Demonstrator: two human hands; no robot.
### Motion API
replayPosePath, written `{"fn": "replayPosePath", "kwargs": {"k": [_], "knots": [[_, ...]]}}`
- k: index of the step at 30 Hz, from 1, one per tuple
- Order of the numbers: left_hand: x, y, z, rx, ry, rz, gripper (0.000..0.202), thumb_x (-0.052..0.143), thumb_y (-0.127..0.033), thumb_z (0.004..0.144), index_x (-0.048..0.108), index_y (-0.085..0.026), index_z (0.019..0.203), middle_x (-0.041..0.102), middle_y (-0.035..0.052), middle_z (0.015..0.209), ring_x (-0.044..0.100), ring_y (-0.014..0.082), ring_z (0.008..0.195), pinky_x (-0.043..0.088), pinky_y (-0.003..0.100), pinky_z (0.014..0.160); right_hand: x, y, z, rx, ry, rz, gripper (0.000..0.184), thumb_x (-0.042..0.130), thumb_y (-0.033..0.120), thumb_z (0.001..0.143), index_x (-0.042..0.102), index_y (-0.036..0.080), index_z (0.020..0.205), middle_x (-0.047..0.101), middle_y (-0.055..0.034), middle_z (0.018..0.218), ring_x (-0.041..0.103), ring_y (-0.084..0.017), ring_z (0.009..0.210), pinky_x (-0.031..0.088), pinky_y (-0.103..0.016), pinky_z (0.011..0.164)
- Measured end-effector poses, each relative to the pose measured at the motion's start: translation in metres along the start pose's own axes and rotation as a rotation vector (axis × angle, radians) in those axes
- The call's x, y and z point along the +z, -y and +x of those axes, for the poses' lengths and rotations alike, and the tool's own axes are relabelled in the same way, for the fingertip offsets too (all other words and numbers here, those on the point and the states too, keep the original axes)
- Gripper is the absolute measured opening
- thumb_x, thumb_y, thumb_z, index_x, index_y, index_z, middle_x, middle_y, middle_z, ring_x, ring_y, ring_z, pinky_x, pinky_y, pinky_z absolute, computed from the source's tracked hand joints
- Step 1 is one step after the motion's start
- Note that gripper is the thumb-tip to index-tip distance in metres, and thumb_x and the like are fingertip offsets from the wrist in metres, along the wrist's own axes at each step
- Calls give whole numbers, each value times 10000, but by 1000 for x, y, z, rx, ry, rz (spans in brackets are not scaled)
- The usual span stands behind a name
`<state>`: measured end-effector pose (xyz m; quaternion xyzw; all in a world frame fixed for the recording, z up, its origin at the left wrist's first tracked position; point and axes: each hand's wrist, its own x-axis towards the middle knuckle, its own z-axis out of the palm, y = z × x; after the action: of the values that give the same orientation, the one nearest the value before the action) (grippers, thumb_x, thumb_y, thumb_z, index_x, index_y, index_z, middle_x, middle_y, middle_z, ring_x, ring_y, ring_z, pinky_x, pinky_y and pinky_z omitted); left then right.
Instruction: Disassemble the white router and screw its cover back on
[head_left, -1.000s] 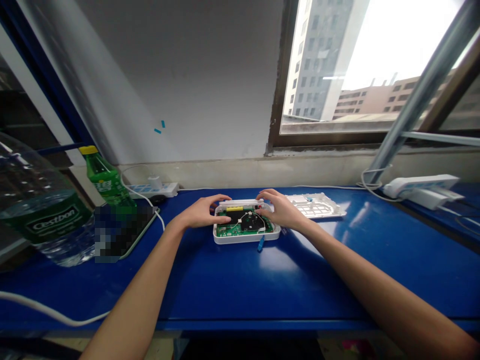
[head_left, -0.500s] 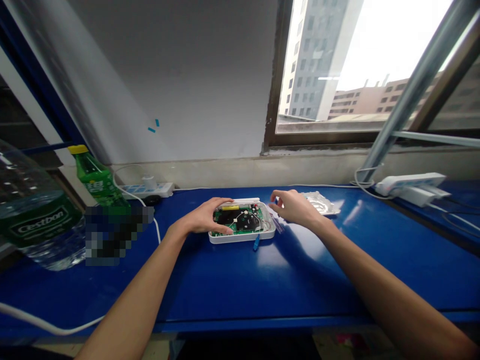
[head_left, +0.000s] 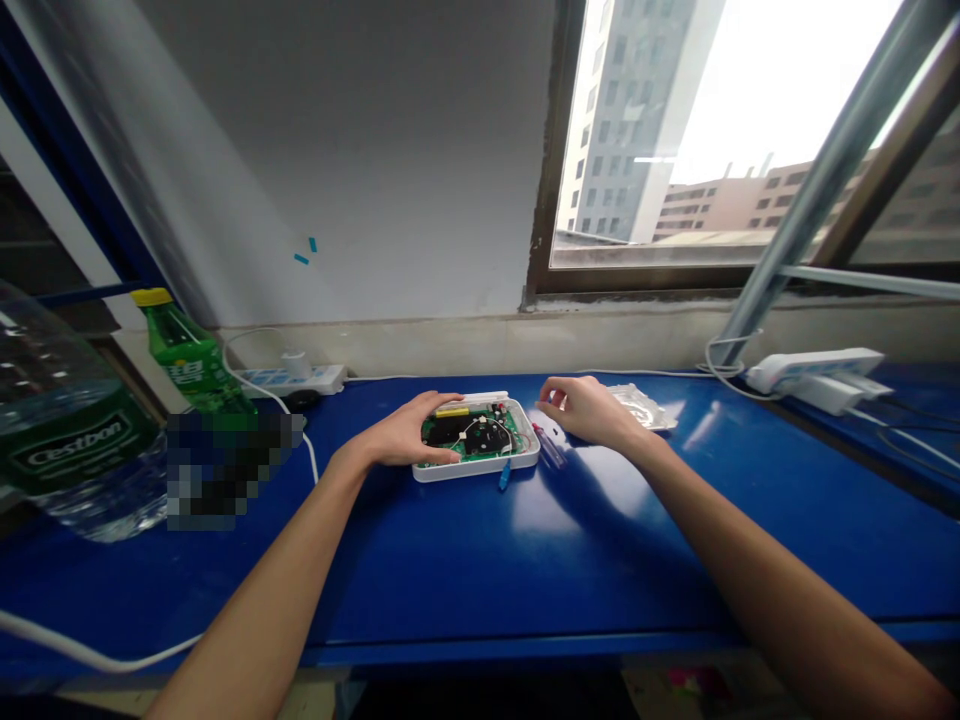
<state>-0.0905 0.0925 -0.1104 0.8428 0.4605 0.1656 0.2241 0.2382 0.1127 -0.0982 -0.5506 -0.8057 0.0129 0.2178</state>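
Observation:
An open white device case (head_left: 525, 462) with a green circuit board (head_left: 480, 436) lies on the blue table (head_left: 525, 560). My left hand (head_left: 401, 438) grips the case's left end, fingers over the far edge and thumb along the front. A small blue connector (head_left: 504, 476) hangs off its front rim. My right hand (head_left: 589, 410) hovers just right of the case with its fingers curled in a pinch; what they hold is too small to make out. A thin clear-handled tool (head_left: 549, 446) lies on the table below that hand. The white cover (head_left: 651, 408) sits behind it.
Two green bottles stand at the left, a small one (head_left: 187, 362) and a large one (head_left: 71, 440), beside a blurred flat object (head_left: 225, 465). Power strips sit at the back left (head_left: 296, 380) and right (head_left: 814, 368). A white cable (head_left: 90, 648) crosses the near left edge.
My right hand came off the case and moved to the right, curling its fingers. My left hand stays on the case's left end.

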Motion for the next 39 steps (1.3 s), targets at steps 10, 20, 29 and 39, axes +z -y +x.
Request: {"fn": "replayPosePath", "kwargs": {"k": [10,20,29,39], "knots": [[6,-7,10,-71,40,15,1015,811,-659,673,400,-337,1544,349,108,1582,353,397,1456,322,528,1198,-5,-16,1,209,-51,-151,273,645,464,859,720,217,949,743,-103,909,691,-279,846,424,-334,633],[4,-6,13,8,56,-53,1035,851,-577,660,401,-267,1538,389,116,1559,393,368,1436,319,476,1209,2,-22,2,220,77,-137,193,746,405,792,691,221,789,717,-61,754,670,-237,703,406,-297,561],[2,-17,2,39,-115,-9,1177,956,-557,507,387,-407,1527,374,84,1465,386,386,1383,338,542,1186,-3,-1,1,64,-28,-69,214,640,431,902,671,227,847,725,-40,810,661,-202,727,397,-297,589],[-2,-25,0,135,-259,144,1108,952,-563,534,422,-433,1498,291,87,1483,323,395,1416,317,590,1186,-8,-17,1,192,27,-147,221,643,423,881,686,208,911,743,-83,918,685,-250,837,410,-315,641]]}}
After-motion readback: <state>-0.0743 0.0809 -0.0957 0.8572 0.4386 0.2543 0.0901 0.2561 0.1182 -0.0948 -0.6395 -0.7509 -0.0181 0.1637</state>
